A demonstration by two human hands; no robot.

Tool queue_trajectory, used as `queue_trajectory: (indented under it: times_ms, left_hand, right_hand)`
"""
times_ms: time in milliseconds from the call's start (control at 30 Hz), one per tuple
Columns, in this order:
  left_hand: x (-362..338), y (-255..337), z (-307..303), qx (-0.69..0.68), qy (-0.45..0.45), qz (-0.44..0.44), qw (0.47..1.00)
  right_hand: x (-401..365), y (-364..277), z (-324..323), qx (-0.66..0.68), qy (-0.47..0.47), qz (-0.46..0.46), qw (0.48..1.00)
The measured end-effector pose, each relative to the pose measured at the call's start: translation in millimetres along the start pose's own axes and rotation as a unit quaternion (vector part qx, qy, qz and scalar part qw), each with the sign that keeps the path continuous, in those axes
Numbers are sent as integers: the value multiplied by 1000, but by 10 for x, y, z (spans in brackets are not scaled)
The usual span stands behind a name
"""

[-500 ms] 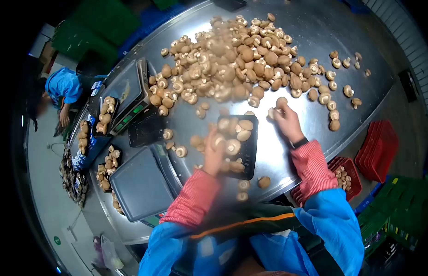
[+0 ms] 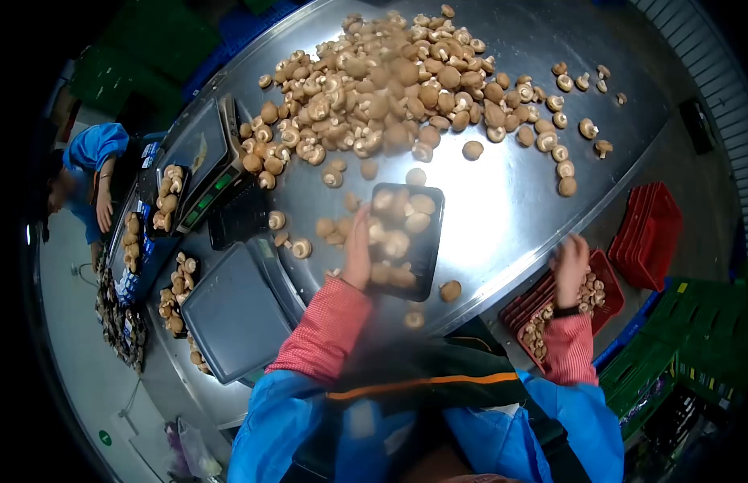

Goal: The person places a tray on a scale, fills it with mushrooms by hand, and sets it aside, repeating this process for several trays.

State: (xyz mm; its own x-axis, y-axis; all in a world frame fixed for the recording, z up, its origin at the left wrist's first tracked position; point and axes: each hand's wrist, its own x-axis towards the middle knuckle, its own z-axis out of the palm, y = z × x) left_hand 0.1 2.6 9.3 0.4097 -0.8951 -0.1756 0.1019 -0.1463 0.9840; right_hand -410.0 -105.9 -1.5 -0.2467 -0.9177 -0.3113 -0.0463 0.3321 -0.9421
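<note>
My left hand point(image 2: 358, 253) is at the left side of a black plastic tray point(image 2: 426, 278), its fingers lying along the edge and its thumb hidden; it appears to hold the tray. Brown-capped mushrooms point(image 2: 395, 243) lie in the tray, partly blurred by a smudge in the view. My right hand point(image 2: 570, 270), smeared by motion, hovers above a red crate point(image 2: 614, 310) beyond the table's near edge. Its fingers look apart, and I see nothing in them. Small mushrooms and stems point(image 2: 538, 332) fill part of that crate.
A large mushroom pile point(image 2: 398, 80) covers the far steel table point(image 2: 502, 217). A scale point(image 2: 221, 173) and a grey lidded box point(image 2: 233, 314) stand left. Stacked red crates point(image 2: 649, 237) and green crates point(image 2: 655, 338) are at right. Another person point(image 2: 96, 161) works at far left.
My right hand has swung from the table to the red crate, leaving a mushroom on the table. My left hand has shifted from over the mushrooms to the tray's left edge.
</note>
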Motion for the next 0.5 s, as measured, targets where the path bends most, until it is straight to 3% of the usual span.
queue_trajectory:
  times_ms: [33,133,200,300,400,433,467,500]
  left_hand:
    - [-16,36,-2,21,-8,7,1000]
    - [-102,196,4,89,14,45,995]
    - [-147,202,-23,85,28,52,995]
    - [-237,223,-80,122,73,39,989]
    - [-290,146,-205,127,120,12,985]
    - [-317,166,-229,124,125,-5,984]
    - [-344,167,-246,122,128,-22,984]
    - [-342,72,-274,113,129,-13,985]
  right_hand:
    - [25,-194,378,-106,-66,-172,977]
    - [244,-790,1344,-354,-131,-236,896]
    - [568,-773,1840,-450,-93,-265,848]
    - [743,-646,2267,-478,-145,-358,789]
    - [424,-418,2362,-293,-241,-427,821]
    - [-38,-728,2310,-194,-318,-273,887]
    - [-438,-958,2239,-185,-343,-244,888]
    - [-705,-1011,2185,-224,-354,-275,866]
